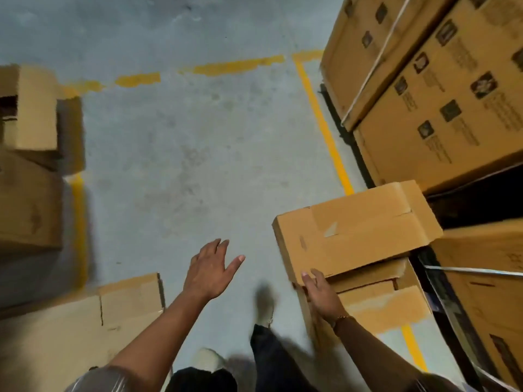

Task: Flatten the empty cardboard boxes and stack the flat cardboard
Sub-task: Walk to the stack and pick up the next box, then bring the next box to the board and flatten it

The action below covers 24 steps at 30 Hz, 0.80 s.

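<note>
A brown cardboard box [356,230] sits tilted on top of another brown box [379,304] at the lower right. My right hand [318,292] holds the near left corner of the top box, thumb on its side face. My left hand [210,268] hovers open over the grey floor, fingers spread, touching nothing. A sheet of flat cardboard [79,329] lies on the floor at the lower left.
Large printed cartons [441,89] with white straps are stacked along the right. Open brown boxes [34,154] stand at the left edge. Yellow painted lines [325,128] mark the concrete floor [184,154]. My legs and shoes [264,306] are below.
</note>
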### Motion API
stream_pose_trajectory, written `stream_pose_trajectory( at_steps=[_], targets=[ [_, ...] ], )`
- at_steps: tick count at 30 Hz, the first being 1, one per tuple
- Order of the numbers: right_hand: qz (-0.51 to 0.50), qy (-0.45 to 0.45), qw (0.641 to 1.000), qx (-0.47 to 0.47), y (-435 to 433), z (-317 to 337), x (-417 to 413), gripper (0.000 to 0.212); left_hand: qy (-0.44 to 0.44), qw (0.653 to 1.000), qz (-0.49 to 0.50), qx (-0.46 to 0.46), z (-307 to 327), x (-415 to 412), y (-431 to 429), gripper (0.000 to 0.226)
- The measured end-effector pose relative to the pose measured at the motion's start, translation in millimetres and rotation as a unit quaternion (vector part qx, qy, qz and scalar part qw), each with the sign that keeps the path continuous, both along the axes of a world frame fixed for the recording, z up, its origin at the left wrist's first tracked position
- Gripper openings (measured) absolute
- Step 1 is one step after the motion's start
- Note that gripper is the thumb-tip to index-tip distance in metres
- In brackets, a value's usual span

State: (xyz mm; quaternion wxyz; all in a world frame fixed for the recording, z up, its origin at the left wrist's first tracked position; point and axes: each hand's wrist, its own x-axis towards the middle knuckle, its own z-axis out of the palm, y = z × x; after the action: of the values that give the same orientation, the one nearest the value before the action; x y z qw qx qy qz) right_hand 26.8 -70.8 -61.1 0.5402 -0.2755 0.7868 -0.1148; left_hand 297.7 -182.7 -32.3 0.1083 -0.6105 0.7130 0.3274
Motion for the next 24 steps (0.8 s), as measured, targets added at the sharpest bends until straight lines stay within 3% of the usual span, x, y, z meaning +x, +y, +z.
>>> stream_pose_trajectory(
  at_steps=[3,8,10,12,15,20,24],
  targets=[
    [-0.089,-0.009,0.996,0.014,10,-11,-39,0.067,0.001,0.996,-0.093,0.014,-7,-56,-19,0.075],
    [-0.227,-0.017,0.974,0.013,52,-41,-65,0.099,-0.011,0.972,-0.232,0.04,-23,-128,-33,0.079],
    [-0.277,-0.032,0.96,0.017,68,-46,-70,0.102,-0.013,0.958,-0.282,0.052,-29,-153,-33,0.076],
    [-0.333,-0.025,0.942,0.024,86,-50,-74,0.104,-0.01,0.941,-0.334,0.059,-40,-179,-28,0.074],
    [-0.42,-0.003,0.907,0.029,117,-60,-80,0.127,-0.006,0.906,-0.416,0.074,-55,-216,-7,0.072],
    [-0.478,0.024,0.876,0.058,167,-83,-88,0.062,0.018,0.869,-0.477,0.126,-84,-261,51,0.087],
    [-0.509,0.028,0.858,0.057,205,-139,-98,0.048,0.016,0.874,-0.448,0.188,-141,-292,94,0.069]
  ],
)
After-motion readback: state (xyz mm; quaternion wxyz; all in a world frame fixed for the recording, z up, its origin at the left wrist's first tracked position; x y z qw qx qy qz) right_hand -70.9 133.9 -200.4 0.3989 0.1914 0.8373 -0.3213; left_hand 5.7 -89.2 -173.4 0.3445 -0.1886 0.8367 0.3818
